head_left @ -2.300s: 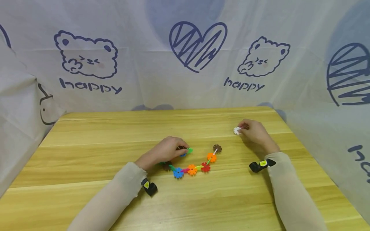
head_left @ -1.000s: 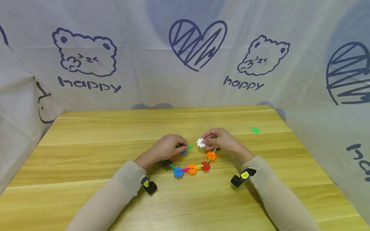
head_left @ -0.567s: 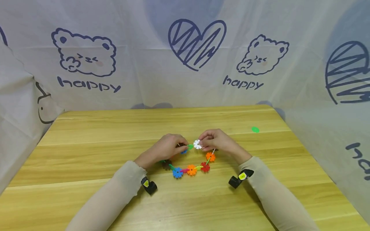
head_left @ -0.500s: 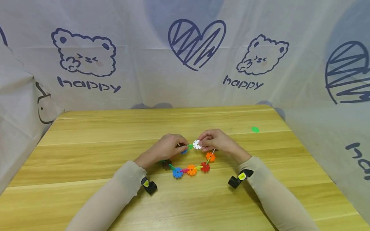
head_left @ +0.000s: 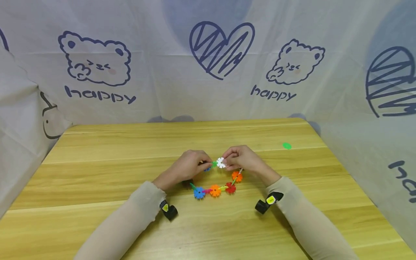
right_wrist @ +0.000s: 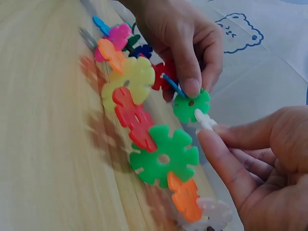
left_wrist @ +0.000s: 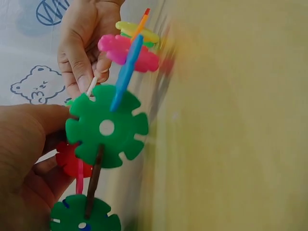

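A chain of interlocking snowflake discs lies in a near ring on the table, with a blue disc (head_left: 199,193), an orange disc (head_left: 212,193) and a red disc (head_left: 230,187) on its near side. My left hand (head_left: 188,167) pinches one end of the chain, beside a small green disc (right_wrist: 183,113). Between my right thumb and fingertips is a white disc (head_left: 220,163). In the right wrist view its edge sits at a slot of that green disc. The right hand (head_left: 243,159) hides part of the chain's other end. Close up in the left wrist view is a darker green disc (left_wrist: 127,139).
A loose green disc (head_left: 287,146) lies on the table's right side, beyond the right hand. The wooden table (head_left: 130,141) ends at a white printed cloth (head_left: 156,90) behind and at the sides.
My right hand has brought the white disc leftward from the table's right side to the green disc in the chain, uncovering the loose green disc. The left hand has barely moved.
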Demonstrator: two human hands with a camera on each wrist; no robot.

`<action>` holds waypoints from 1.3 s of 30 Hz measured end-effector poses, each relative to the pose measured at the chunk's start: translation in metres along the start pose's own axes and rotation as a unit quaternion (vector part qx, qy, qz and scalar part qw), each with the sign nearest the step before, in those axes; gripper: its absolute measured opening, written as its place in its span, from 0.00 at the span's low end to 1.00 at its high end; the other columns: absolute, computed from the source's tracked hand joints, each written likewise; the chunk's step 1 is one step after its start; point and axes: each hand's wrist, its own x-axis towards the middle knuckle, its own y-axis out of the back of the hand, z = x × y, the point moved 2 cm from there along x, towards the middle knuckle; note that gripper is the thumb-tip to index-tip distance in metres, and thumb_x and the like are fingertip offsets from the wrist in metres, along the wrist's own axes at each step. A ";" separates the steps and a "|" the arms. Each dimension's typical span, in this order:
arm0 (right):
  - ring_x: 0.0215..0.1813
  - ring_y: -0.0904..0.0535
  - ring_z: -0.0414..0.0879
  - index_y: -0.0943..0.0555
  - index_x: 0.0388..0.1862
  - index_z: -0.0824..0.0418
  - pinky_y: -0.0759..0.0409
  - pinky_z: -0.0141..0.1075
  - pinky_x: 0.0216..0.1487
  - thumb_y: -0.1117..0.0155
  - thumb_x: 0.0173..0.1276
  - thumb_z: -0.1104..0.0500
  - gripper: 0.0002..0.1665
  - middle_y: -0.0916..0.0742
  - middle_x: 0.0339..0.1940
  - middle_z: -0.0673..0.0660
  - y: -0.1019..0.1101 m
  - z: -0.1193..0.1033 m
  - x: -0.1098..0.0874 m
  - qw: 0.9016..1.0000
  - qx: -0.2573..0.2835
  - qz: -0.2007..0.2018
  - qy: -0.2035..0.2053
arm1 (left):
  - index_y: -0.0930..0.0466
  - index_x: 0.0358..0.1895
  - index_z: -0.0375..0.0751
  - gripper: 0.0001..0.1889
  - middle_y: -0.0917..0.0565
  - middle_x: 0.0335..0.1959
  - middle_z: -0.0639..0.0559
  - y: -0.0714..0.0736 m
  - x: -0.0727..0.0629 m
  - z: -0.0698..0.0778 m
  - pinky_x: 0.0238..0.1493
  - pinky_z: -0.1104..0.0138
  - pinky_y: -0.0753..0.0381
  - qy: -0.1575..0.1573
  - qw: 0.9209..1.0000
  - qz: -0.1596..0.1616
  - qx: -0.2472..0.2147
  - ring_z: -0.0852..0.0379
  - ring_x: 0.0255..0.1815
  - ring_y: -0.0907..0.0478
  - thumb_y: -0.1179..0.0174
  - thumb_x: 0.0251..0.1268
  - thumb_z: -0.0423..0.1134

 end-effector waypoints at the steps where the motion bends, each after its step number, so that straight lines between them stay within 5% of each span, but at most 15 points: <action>1: 0.35 0.15 0.51 0.22 0.46 0.74 0.15 0.41 0.40 0.43 0.70 0.73 0.08 0.14 0.35 0.62 -0.001 0.000 0.000 1.000 0.002 0.005 -0.002 | 0.12 0.42 0.41 0.08 0.13 0.40 0.52 0.000 0.000 0.000 0.43 0.66 0.19 0.000 1.000 0.003 0.002 0.59 0.38 0.18 0.38 0.69 0.39; 17: 0.30 0.16 0.47 0.22 0.44 0.77 0.15 0.37 0.37 0.43 0.68 0.76 0.07 0.16 0.32 0.63 -0.014 -0.001 0.002 0.998 0.033 0.045 -0.029 | 0.11 0.39 0.41 0.06 0.13 0.36 0.51 -0.004 -0.005 0.004 0.39 0.66 0.19 0.016 0.998 0.044 0.031 0.58 0.35 0.17 0.36 0.66 0.37; 31: 0.31 0.16 0.47 0.24 0.47 0.79 0.16 0.36 0.38 0.44 0.69 0.76 0.10 0.16 0.34 0.62 -0.015 -0.001 0.002 0.993 0.088 0.062 -0.042 | 0.11 0.38 0.40 0.05 0.12 0.35 0.50 -0.004 -0.005 0.006 0.33 0.70 0.20 0.016 0.995 0.098 -0.020 0.60 0.31 0.18 0.35 0.65 0.36; 39: 0.32 0.17 0.45 0.25 0.49 0.79 0.16 0.34 0.38 0.47 0.71 0.75 0.10 0.17 0.35 0.61 -0.013 -0.005 0.002 0.992 0.102 0.057 -0.041 | 0.11 0.39 0.41 0.07 0.12 0.37 0.50 -0.004 -0.002 0.004 0.32 0.70 0.22 0.051 0.994 0.087 -0.038 0.62 0.29 0.20 0.37 0.67 0.38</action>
